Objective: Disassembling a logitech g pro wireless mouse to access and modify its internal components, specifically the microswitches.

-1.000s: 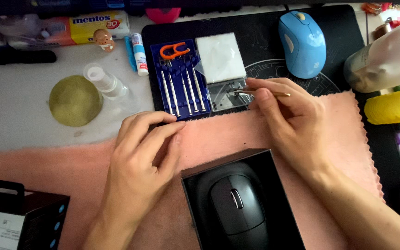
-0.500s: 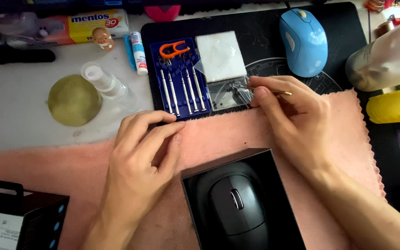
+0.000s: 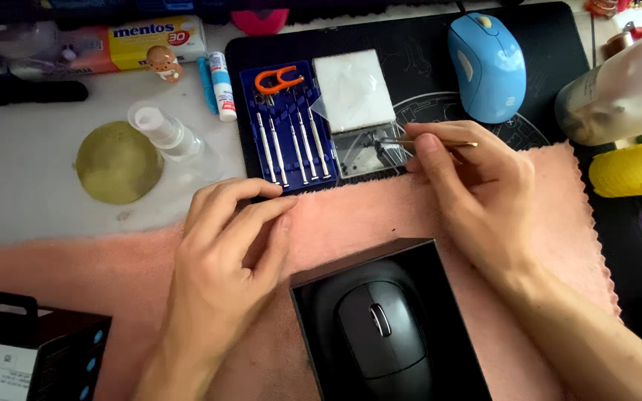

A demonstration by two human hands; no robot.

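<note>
My right hand [image 3: 477, 186] pinches a thin gold-coloured tool [image 3: 440, 143], its tip over the clear compartment [image 3: 362, 152] of a blue tool tray [image 3: 284, 126]. The tray holds several small screwdrivers and an orange clip. Fingers together, my left hand [image 3: 224, 245] rests flat on the pink cloth [image 3: 380, 215], its fingertips touching the tray's front edge. A black mouse [image 3: 380, 334] lies in an open black box [image 3: 417, 252] between my forearms.
A blue mouse [image 3: 488, 63] sits on the black mat [image 3: 551, 44] at the back. A white folded cloth [image 3: 354, 89] lies on the tray. A small spray bottle [image 3: 161, 130], a round olive coaster [image 3: 117, 163], a yellow object [image 3: 633, 167], a translucent jar [image 3: 626, 89] and a dark box [image 3: 31, 349] surround the cloth.
My right hand has drawn slightly right with the thin tool, whose tip stays over the clear compartment. My left hand has not moved.
</note>
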